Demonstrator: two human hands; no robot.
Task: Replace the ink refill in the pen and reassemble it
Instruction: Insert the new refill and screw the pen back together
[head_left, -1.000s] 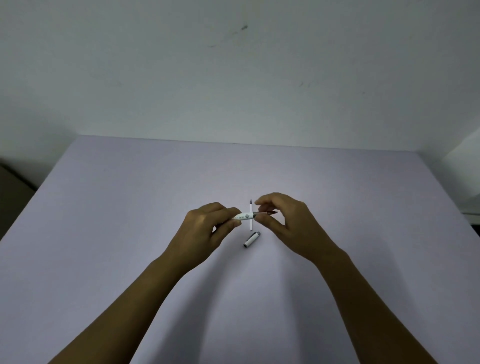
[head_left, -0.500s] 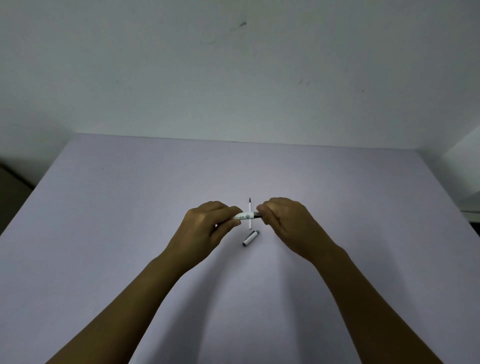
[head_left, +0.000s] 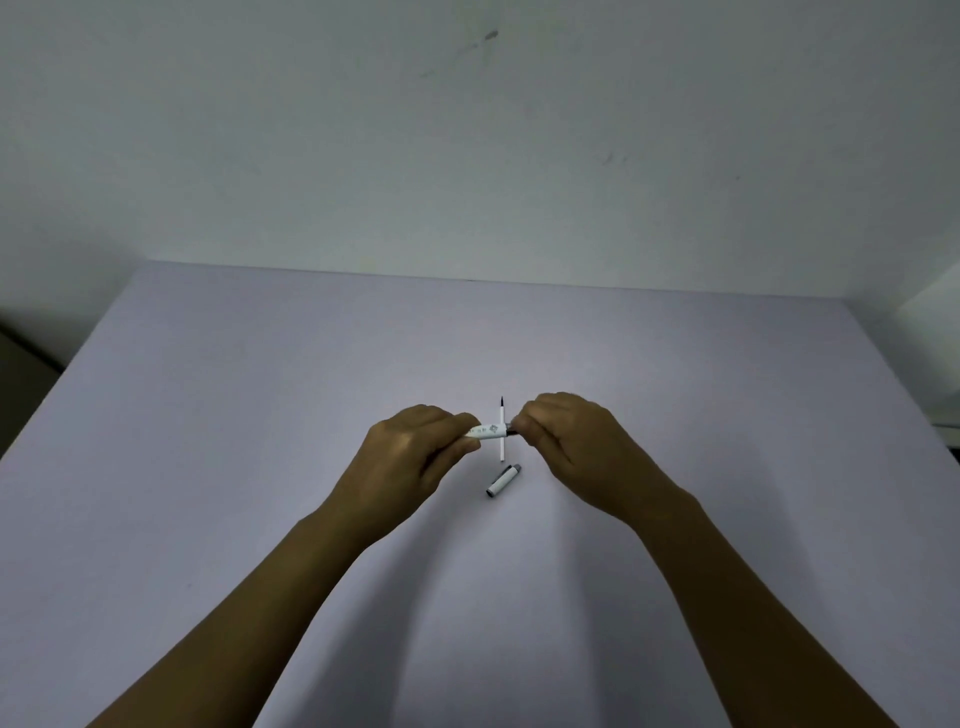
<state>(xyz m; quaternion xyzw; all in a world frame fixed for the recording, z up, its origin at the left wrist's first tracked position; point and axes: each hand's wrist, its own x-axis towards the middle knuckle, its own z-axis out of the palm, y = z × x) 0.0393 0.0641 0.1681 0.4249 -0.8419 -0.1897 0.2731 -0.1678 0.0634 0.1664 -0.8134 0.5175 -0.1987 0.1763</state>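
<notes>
A white pen barrel with a small printed pattern lies level between both hands, a little above the table. My left hand pinches its left end. My right hand closes over its right end, where a dark tip section shows at my fingertips. Behind the barrel a thin white ink refill with a black tip lies on the table, pointing away from me. A white pen cap with a grey end lies on the table just below the hands.
The pale lavender table reaches to a plain white wall. Its left edge drops off at the far left, and a white ledge stands past the right corner.
My right hand has slid left and closed further over the pen's right end, hiding the tip that stuck out a second ago. The left hand, refill and cap have stayed put.
</notes>
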